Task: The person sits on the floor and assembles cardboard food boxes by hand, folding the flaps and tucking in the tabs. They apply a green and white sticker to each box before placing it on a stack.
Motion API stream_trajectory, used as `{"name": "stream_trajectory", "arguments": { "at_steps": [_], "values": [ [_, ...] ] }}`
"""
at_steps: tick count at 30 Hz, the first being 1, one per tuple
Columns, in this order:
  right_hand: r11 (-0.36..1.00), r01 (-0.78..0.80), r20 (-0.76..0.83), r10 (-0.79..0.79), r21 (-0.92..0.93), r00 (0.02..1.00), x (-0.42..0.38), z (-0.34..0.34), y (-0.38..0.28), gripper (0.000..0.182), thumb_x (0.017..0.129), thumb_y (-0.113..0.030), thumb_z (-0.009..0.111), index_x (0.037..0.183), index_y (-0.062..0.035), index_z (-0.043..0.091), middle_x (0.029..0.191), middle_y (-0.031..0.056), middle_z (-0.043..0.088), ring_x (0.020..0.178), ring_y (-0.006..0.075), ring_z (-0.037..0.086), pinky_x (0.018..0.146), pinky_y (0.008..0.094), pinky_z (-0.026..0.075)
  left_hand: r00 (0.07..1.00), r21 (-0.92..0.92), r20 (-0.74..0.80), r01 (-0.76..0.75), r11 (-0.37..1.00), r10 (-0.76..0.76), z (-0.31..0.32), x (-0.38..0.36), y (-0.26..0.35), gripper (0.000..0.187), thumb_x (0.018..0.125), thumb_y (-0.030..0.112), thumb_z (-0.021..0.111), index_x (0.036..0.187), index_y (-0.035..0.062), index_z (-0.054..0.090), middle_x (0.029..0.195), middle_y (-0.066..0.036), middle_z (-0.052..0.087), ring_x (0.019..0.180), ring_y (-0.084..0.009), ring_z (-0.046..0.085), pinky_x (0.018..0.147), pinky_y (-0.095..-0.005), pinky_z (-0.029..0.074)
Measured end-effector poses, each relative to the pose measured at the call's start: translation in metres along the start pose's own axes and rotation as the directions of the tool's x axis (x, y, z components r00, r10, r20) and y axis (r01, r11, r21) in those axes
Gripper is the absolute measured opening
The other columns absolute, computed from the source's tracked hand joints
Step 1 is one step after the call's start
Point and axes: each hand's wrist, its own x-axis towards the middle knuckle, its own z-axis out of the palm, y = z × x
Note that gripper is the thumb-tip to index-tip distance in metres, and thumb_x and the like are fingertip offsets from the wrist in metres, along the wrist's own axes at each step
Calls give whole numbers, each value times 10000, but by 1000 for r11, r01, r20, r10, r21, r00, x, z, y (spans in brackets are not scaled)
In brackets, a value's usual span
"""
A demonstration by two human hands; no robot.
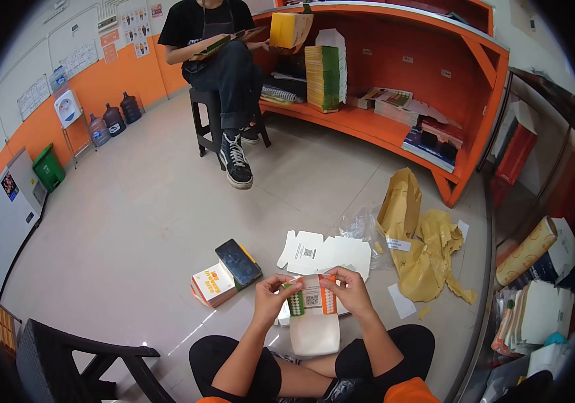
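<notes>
Between my hands is a partly folded cardboard box (314, 336), white inside, with green and orange patterned sides and a QR code. My left hand (275, 295) pinches its upper left edge by the green side. At the upper right edge, by the orange side, my right hand (349, 293) has its fingers closed on the same box. Just beyond lies a flat white box blank (331, 254) with cut-out tabs. To the left, a dark smartphone (238, 262) rests against a pile of white and orange printed cartons (213, 283).
Torn brown wrapping paper (428, 252) and clear plastic (360, 225) lie ahead on the right. A person (223, 74) sits on a black stool, holding cartons. Behind is an orange shelf (368, 127) with stacked boxes and books. A black stool (65, 356) stands at my left.
</notes>
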Motion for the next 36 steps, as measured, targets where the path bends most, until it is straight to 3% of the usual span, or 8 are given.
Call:
{"name": "stream_trajectory", "arguments": {
  "at_steps": [3,9,18,24,28,31,34,36],
  "values": [
    [997,74,-90,-74,-3,993,-1,7,-5,184,887,-155,651,941,20,668,805,55,676,713,85,613,600,242,491,999,59,-30,31,998,-30,3,-4,14,145,813,99,724,891,-3,656,803,-55,676,665,-83,612,595,-206,488],
    [881,-169,-4,190,442,982,-3,8,-13,237,924,-174,607,948,56,661,843,109,660,696,151,640,565,242,509,1000,-197,15,18,980,-15,8,-6,12,152,839,67,688,925,-49,639,918,-134,677,842,-184,679,711,-247,550],
    [915,133,-73,-113,381,991,-1,12,-18,163,894,-117,639,924,41,669,869,87,599,636,114,572,572,237,483,998,-274,-30,-58,960,51,11,-9,12,134,857,58,664,847,-66,613,945,-178,654,915,-286,675,796,-323,566],
    [885,121,-133,-68,450,989,-2,19,-6,272,875,-29,632,627,2,525,806,49,522,661,100,551,540,233,454,983,-39,10,-183,982,183,12,-9,5,266,867,85,672,645,-1,551,778,-68,628,668,-89,568,605,-231,420],
    [906,173,-144,-126,386,982,-4,30,0,255,808,63,652,875,-20,420,973,73,420,888,126,538,645,231,514,961,-99,-52,-277,956,273,15,-14,11,347,845,45,668,577,37,447,621,-8,509,621,-65,462,602,-218,359],
    [889,169,-112,-133,425,985,-3,33,-15,616,755,160,632,1092,-103,189,1156,117,291,1054,219,514,832,310,565,939,-46,25,-342,939,343,5,-12,1,216,810,23,688,740,40,485,775,-39,533,733,-88,507,659,-226,404],
    [836,393,-170,-355,383,920,-4,44,-22,557,776,143,619,1104,-78,226,1166,117,301,1054,208,516,815,307,566,823,62,-227,-522,851,521,22,-10,20,318,783,1,708,967,43,453,1025,-99,516,903,-125,524,749,-260,462],
    [868,486,-104,-476,106,873,-9,50,-16,476,802,173,545,1082,-78,253,1138,119,317,1046,235,577,771,299,542,894,-136,-273,-401,906,355,20,-9,21,480,778,-32,695,1139,43,387,1155,-122,452,1073,-173,489,872,-292,462]
  ]
}}
